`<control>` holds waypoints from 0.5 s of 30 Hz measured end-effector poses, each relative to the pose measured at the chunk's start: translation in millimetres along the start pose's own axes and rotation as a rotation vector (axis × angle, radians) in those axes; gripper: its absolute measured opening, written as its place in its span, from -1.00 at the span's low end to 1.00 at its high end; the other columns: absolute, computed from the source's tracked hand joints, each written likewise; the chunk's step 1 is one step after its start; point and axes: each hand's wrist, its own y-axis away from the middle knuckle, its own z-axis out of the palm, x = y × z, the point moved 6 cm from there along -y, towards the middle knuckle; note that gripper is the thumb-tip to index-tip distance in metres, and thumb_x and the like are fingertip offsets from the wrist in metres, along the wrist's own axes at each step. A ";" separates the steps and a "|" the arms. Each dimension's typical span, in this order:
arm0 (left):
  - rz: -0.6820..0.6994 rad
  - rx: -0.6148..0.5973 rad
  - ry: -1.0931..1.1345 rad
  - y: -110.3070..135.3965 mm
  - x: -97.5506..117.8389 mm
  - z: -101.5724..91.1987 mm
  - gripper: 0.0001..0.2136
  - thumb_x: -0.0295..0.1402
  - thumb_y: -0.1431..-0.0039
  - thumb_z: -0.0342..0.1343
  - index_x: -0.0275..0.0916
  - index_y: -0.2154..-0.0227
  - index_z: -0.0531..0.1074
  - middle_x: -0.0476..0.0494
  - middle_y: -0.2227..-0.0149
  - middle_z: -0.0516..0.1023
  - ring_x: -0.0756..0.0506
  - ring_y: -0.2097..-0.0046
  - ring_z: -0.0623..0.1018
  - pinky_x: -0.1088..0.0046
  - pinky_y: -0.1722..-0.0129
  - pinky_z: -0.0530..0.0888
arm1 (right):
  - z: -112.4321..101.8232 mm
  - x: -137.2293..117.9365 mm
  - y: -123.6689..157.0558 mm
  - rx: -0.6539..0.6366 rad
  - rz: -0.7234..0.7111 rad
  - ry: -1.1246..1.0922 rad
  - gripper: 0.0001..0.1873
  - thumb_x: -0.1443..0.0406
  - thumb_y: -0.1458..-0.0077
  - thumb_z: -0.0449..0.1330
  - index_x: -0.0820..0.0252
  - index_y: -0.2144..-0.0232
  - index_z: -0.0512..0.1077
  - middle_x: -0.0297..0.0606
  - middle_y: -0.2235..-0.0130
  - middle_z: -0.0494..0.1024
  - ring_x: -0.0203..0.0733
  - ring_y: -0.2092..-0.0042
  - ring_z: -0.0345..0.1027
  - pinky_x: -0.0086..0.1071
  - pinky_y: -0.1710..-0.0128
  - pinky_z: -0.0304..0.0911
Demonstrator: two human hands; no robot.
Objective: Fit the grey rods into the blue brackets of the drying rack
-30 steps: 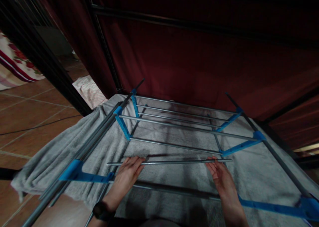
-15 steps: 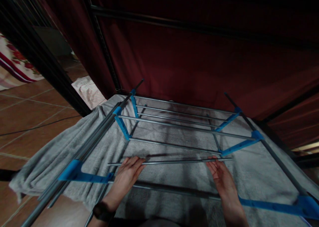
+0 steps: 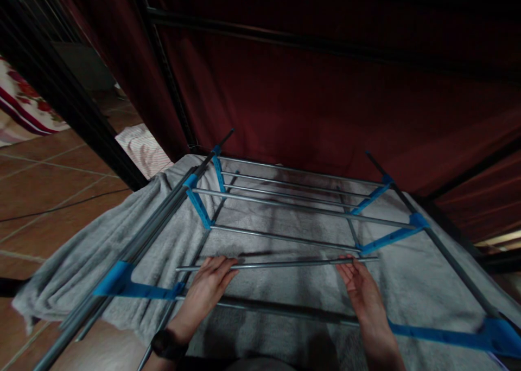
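A loose thin metal rod [image 3: 285, 263] lies level between my two hands. My left hand [image 3: 209, 287] grips its left end with the fingertips, and a dark watch [image 3: 166, 345] sits on that wrist. My right hand [image 3: 360, 289] grips the right end. The rod hangs just in front of a metal rack frame [image 3: 293, 205] made of parallel rods joined by blue plastic connectors [image 3: 199, 207]. The frame lies flat on a grey towel [image 3: 101, 246].
A dark red curtain [image 3: 325, 100] hangs right behind the frame. A black post [image 3: 81, 121] slants at the left, with a striped cloth [image 3: 140, 148] at its foot. Brown tiled floor [image 3: 36, 197] spreads to the left. More blue connectors [image 3: 448, 337] lie near my right wrist.
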 end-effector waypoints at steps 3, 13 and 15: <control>0.009 -0.001 0.000 -0.5 1.7 -1.4 -0.64 -0.05 -0.50 -0.01 -0.07 -0.08 0.59 -0.11 0.08 0.69 -0.20 0.02 0.65 0.13 -0.12 0.51 | -2.2 -0.7 -0.9 -0.025 -0.073 0.091 -0.71 0.12 0.00 0.47 0.07 0.24 0.59 -0.32 0.23 0.70 -0.16 0.14 0.64 -0.28 0.00 0.60; 0.025 -0.028 -0.013 -3.0 6.0 -4.3 -0.63 -0.10 -0.54 -0.08 -0.07 -0.03 0.60 -0.10 0.14 0.68 -0.16 0.09 0.65 0.21 -0.05 0.51 | -5.7 -3.8 3.8 -0.083 -0.219 0.307 -0.78 0.03 -0.08 0.38 -0.04 0.30 0.58 -0.21 0.11 0.68 0.10 0.00 0.59 0.11 -0.14 0.50; 0.021 -0.028 -0.017 -2.8 5.4 -3.7 -0.64 -0.11 -0.54 -0.08 -0.07 -0.03 0.60 -0.10 0.13 0.68 -0.16 0.08 0.65 0.21 -0.06 0.50 | -4.5 -5.1 5.5 -0.067 -0.209 0.298 -0.77 0.03 -0.04 0.40 -0.03 0.32 0.57 -0.20 0.11 0.67 0.08 0.01 0.59 0.09 -0.15 0.49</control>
